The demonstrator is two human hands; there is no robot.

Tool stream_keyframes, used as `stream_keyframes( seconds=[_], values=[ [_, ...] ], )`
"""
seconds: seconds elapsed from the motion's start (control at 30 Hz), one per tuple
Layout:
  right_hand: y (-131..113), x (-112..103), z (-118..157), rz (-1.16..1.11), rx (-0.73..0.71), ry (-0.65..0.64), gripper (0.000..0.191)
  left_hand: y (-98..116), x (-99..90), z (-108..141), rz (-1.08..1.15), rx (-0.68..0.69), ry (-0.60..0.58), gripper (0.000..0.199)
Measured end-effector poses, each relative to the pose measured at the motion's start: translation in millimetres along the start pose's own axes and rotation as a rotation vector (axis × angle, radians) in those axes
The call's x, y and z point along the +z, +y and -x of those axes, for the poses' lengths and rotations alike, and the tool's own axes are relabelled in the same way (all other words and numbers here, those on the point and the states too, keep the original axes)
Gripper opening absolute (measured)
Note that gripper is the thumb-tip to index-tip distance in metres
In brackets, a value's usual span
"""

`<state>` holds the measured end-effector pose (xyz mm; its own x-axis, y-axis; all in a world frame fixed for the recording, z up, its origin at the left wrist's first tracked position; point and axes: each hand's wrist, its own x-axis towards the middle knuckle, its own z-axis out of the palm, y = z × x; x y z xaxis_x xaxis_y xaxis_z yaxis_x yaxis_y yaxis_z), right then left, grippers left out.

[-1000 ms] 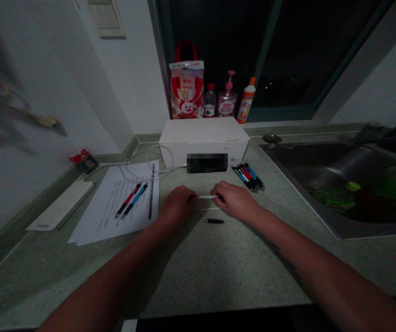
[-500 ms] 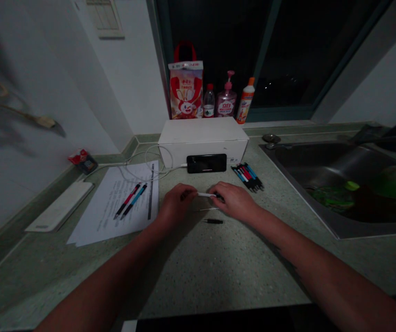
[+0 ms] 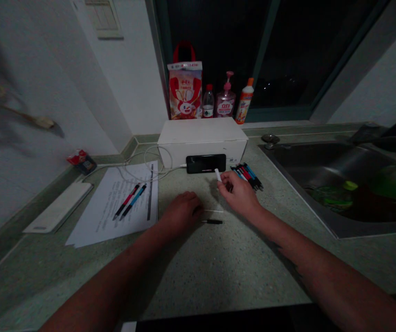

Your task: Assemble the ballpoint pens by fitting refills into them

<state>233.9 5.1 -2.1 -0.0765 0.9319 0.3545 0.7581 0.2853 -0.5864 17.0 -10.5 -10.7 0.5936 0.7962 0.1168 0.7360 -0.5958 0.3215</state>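
My right hand (image 3: 237, 196) is raised off the counter, its fingertips pinching a short white plastic pen part (image 3: 218, 174) that points upward. My left hand (image 3: 182, 213) rests palm down on the counter with curled fingers, and nothing shows in them. Just beyond its fingertips lies a thin pale pen refill (image 3: 213, 211). A short black pen piece (image 3: 212, 222) lies close by, nearer to me.
A sheet of printed paper (image 3: 115, 207) carrying two pens lies to the left. Beyond my hands, a phone (image 3: 205, 163) leans on a white box, and a bundle of pens (image 3: 248, 177) lies beside it. A steel sink (image 3: 326, 184) is set into the counter at right.
My right hand has lifted and drawn back, taking the white pen part with it, now upright. My left hand has moved apart from it, lower in view. The refill stays on the counter.
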Motion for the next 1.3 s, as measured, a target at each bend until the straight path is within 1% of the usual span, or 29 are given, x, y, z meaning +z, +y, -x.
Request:
stream_keyframes(
  seconds=[0.13, 0.23, 0.4, 0.5, 0.63, 0.77, 0.87, 0.97, 1.03, 1.17, 1.3],
  values=[
    [3, 1, -1, 0.062, 0.029, 0.040, 0.018, -1, -1.2, -3, -0.103, 0.000, -0.035, 0.019],
    [6, 2, -2, 0.132, 0.018, 0.053, 0.016, -2, -0.7, -3, -0.152, 0.008, -0.044, 0.020],
    [8, 2, -2, 0.247, -0.045, -0.007, 0.014, -6, -3.1, -2, -0.152, 0.001, 0.013, 0.019],
    [8, 3, -1, 0.287, -0.038, -0.035, 0.014, -9, -3.3, -2, -0.165, -0.010, 0.016, 0.019],
    [7, 3, -1, 0.340, -0.040, -0.066, 0.016, -14, 0.4, -2, -0.149, 0.013, 0.039, 0.019],
    [7, 3, -1, 0.397, -0.059, -0.090, 0.014, -19, -3.5, 1, -0.135, 0.004, 0.114, 0.022],
    [6, 2, -1, 0.393, -0.102, -0.091, 0.012, -18, -13.4, 3, -0.136, -0.048, 0.179, 0.033],
    [8, 2, -1, 0.359, -0.144, -0.081, 0.012, -15, -22.7, 4, -0.106, -0.139, 0.193, 0.039],
    [9, 3, 0, 0.342, -0.168, -0.080, 0.012, -12, -25.6, 5, -0.087, -0.175, 0.198, 0.040],
    [11, 5, 0, 0.327, -0.219, -0.085, 0.014, -11, -23.6, 4, -0.103, -0.175, 0.178, 0.042],
    [10, 4, 0, 0.335, -0.296, -0.105, 0.015, -14, -19.7, 4, -0.155, -0.129, 0.176, 0.041]
  ],
)
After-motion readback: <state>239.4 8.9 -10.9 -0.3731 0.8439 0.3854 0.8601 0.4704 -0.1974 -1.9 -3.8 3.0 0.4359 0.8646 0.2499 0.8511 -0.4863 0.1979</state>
